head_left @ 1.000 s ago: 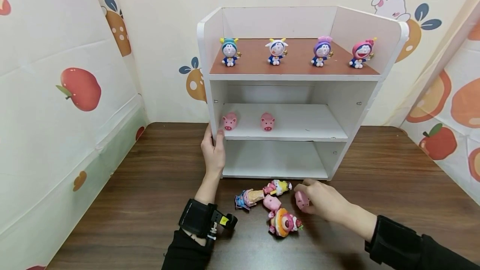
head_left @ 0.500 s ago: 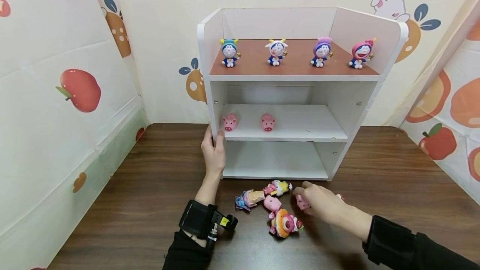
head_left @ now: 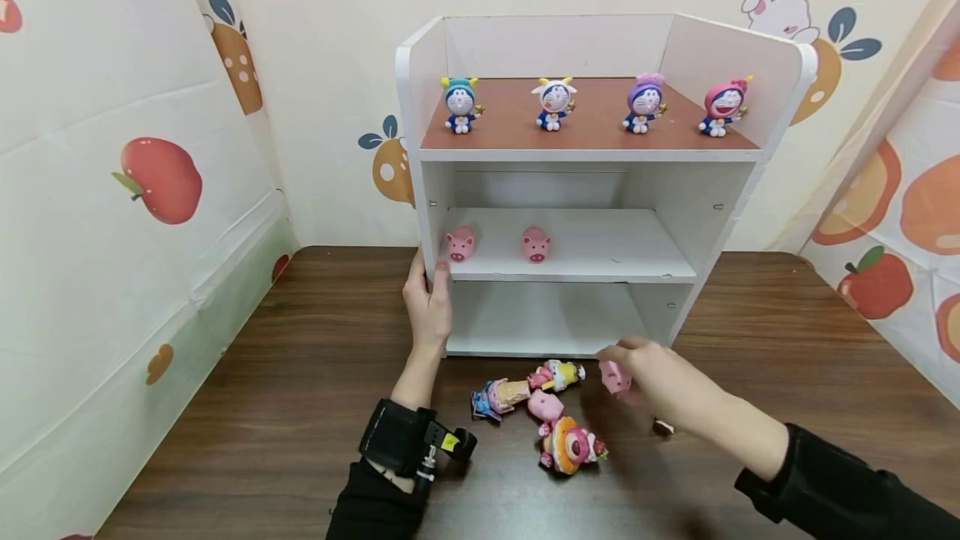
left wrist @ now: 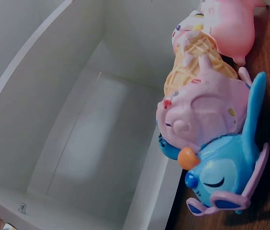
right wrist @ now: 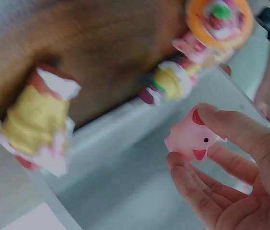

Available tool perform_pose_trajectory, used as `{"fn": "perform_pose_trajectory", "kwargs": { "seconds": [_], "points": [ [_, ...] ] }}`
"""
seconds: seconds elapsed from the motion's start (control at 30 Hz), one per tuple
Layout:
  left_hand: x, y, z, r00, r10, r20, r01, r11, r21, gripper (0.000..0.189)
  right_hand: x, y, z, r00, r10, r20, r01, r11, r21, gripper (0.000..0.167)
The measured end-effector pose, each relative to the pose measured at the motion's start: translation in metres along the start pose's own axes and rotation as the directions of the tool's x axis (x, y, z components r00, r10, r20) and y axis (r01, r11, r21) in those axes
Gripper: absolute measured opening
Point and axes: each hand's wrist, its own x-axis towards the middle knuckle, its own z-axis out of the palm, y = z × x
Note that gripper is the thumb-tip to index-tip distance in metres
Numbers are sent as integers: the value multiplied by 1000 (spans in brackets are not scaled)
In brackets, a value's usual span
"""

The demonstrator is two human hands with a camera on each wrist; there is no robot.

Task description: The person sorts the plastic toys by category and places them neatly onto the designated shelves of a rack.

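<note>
Pink pig figurine [head_left: 615, 377]: pinched in the right hand [head_left: 663, 377], near the lower front edge of the white cabinet [head_left: 682, 211]. Looks light, smooth, probably firm; best held round the body. Grips the cabinet's side with the left hand [head_left: 427, 308].

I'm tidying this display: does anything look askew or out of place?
Yes: several figurines, including the blue one with a cone, lie jumbled on the tabletop, whereas the two pigs on the middle shelf stand upright, apart. That shelf bears a small dark mark.
</note>
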Motion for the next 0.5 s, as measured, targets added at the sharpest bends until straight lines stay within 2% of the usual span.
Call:
{"fn": "perform_pose_trajectory", "kwargs": {
  "seconds": [0.23, 0.5],
  "points": [
    [-1, -1, 0, 1000, -7, 12, 7, 1000, -30, 44, 5, -2, -29, 1000, 6, -28, -6, 1000, -15, 41],
    [0, -2, 1, 1000, 3, 6, -3, 1000, -5, 44, 15, -1, -63, 998, 0, -59, -4, 998, -70, 38]
  ]
}}
